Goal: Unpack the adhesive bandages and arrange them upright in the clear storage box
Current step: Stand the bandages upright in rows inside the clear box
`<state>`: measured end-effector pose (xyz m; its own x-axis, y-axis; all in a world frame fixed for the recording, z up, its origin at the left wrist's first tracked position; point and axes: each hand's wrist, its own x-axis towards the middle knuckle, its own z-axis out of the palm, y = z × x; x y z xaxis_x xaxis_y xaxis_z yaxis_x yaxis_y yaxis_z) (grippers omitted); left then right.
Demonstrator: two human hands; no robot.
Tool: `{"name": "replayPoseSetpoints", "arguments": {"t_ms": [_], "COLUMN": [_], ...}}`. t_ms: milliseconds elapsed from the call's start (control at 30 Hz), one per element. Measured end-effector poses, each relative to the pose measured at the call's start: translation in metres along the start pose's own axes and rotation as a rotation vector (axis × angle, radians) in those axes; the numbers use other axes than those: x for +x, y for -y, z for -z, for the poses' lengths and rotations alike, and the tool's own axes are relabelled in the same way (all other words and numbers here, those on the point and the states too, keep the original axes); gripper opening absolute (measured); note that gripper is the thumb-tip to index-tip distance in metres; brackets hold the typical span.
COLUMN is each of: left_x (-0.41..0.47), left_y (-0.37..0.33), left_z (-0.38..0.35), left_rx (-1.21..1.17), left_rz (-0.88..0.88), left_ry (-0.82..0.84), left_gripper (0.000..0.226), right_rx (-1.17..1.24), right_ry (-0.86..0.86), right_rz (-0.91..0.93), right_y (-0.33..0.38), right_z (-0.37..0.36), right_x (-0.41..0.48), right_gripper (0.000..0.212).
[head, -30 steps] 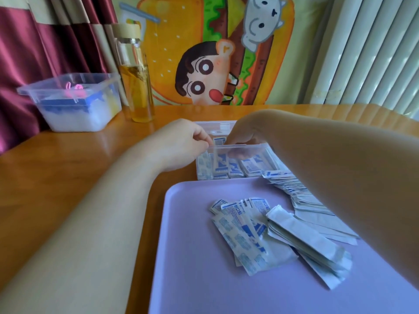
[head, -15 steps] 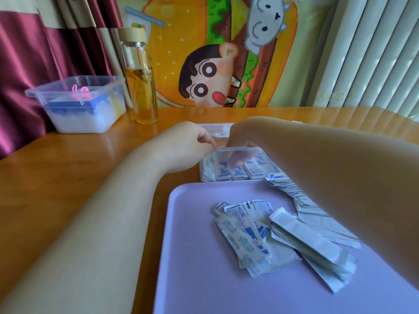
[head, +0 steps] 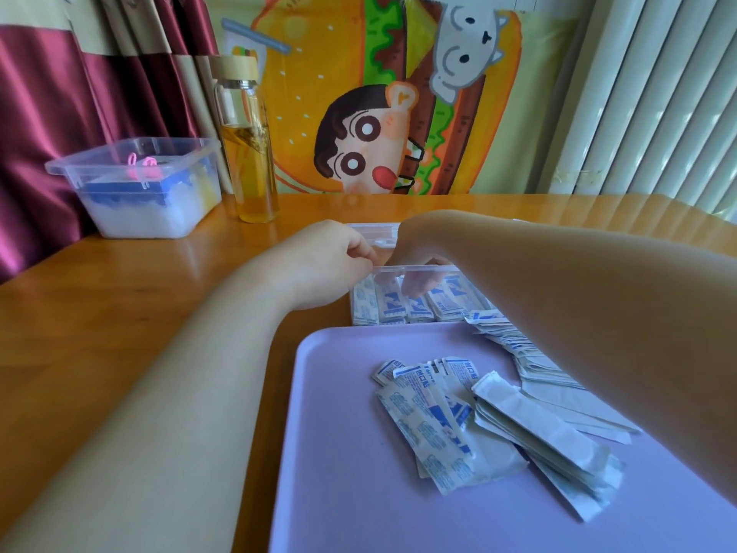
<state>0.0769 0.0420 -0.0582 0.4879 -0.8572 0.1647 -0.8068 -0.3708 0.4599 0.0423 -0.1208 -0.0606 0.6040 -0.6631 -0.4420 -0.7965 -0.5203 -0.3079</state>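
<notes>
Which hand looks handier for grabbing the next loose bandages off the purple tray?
Probably the left hand: it only grips the clear storage box's rim, while the right hand's fingers are inside, among upright bandages.

I saw a glossy varnished wooden table [head: 119, 313]. On it lay a matt lilac plastic tray [head: 339, 453] heaped with paper-wrapped bandages [head: 430, 425]. Just behind the tray sat the clear plastic storage box [head: 414, 269]; well behind stood a glass bottle [head: 249, 153] and sheeny maroon curtain [head: 48, 121].
</notes>
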Motion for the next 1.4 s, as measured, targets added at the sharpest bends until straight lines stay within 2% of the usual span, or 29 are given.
{"name": "replayPoseSetpoints", "arguments": {"t_ms": [200, 333, 467, 533, 600, 667, 733, 767, 833, 900, 1000, 1067, 1267, 1400], "left_x": [0.001, 0.000, -0.007, -0.016, -0.027, -0.040, -0.052, -0.058, -0.067, -0.072, -0.075, -0.072, -0.062, -0.060], "left_y": [0.000, -0.002, -0.006, -0.008, -0.013, -0.021, -0.030, -0.035, -0.043, -0.047, -0.049, -0.050, -0.042, -0.028], "left_z": [-0.001, -0.001, 0.006, 0.014, 0.022, 0.025, 0.020, 0.014, -0.002, -0.021, -0.045, -0.053, -0.044, -0.044], "left_rx": [0.006, 0.018, -0.002, -0.039, -0.048, -0.072, -0.076, -0.045, 0.070, 0.215, 0.309, 0.290, 0.109, -0.037], "left_rz": [0.000, 0.008, 0.017, 0.003, -0.034, -0.073, -0.092, -0.080, -0.005, 0.110, 0.206, 0.182, 0.188, 0.190], "left_ry": [-0.005, -0.005, 0.004, -0.023, -0.069, -0.099, -0.024, 0.069, 0.288, 0.398, 0.344, 0.325, 0.360, 0.287], "left_gripper": [0.020, 0.017, 0.017, 0.019, 0.021, 0.018, 0.014, 0.012, 0.018, 0.040, 0.075, 0.086, 0.086, 0.084], "right_rx": [-0.038, -0.191, -0.149, -0.134, -0.153, -0.202, -0.281, -0.335, -0.424, -0.469, -0.441, -0.371, 0.038, 0.032], "right_ry": [0.019, -0.303, -0.718, -0.784, -0.661, -0.430, -0.245, -0.199, -0.170, -0.174, -0.171, -0.162, -0.144, -0.145], "right_rz": [0.051, 0.252, 0.445, 0.547, 0.604, 0.552, 0.468, 0.438, 0.401, 0.392, 0.419, 0.438, 0.421, 0.411], "right_y": [0.000, -0.006, -0.020, -0.035, -0.056, -0.077, -0.094, -0.101, -0.109, -0.115, -0.123, -0.129, -0.147, -0.151], "right_z": [0.000, 0.004, -0.004, -0.013, -0.023, -0.033, -0.042, -0.047, -0.054, -0.060, -0.062, -0.059, -0.051, -0.052], "right_x": [-0.006, -0.029, -0.071, -0.100, -0.129, -0.150, -0.162, -0.168, -0.176, -0.180, -0.180, -0.178, -0.165, -0.161], "right_gripper": [0.021, 0.018, 0.015, 0.015, 0.017, 0.017, 0.023, 0.030, 0.045, 0.053, 0.045, 0.032, 0.026, 0.034]}}
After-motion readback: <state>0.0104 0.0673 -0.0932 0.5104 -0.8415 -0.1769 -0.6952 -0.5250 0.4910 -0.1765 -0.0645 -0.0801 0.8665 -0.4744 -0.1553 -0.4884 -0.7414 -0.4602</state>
